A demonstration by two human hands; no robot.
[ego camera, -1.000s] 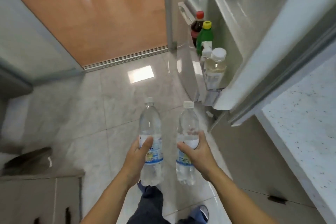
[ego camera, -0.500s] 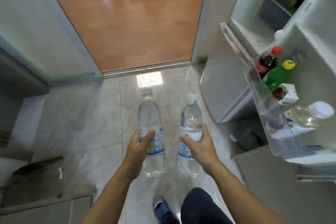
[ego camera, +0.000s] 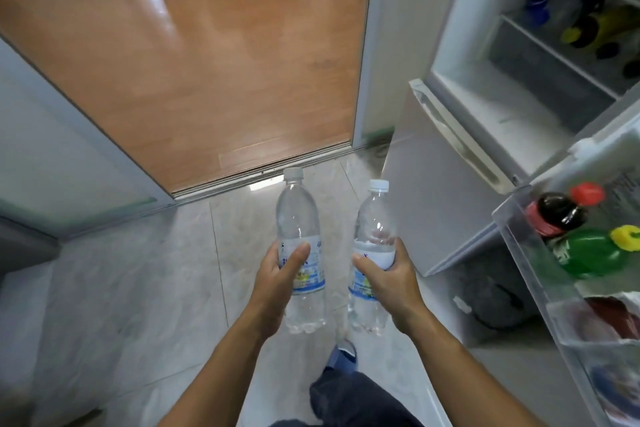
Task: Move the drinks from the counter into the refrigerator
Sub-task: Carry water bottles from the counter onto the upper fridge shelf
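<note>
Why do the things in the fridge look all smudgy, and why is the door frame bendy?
In the head view, the items on the refrigerator shelves are smeared by motion blur; the two water bottles in the hands look sharper. The wide-angle lens curves the doorway frame. Light glares off the wooden floor.

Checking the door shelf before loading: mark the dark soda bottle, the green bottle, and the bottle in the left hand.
dark soda bottle [ego camera: 560,212], head view, dark shoulder
green bottle [ego camera: 593,254], head view, body
left water bottle [ego camera: 298,215], head view, clear upper body
</note>
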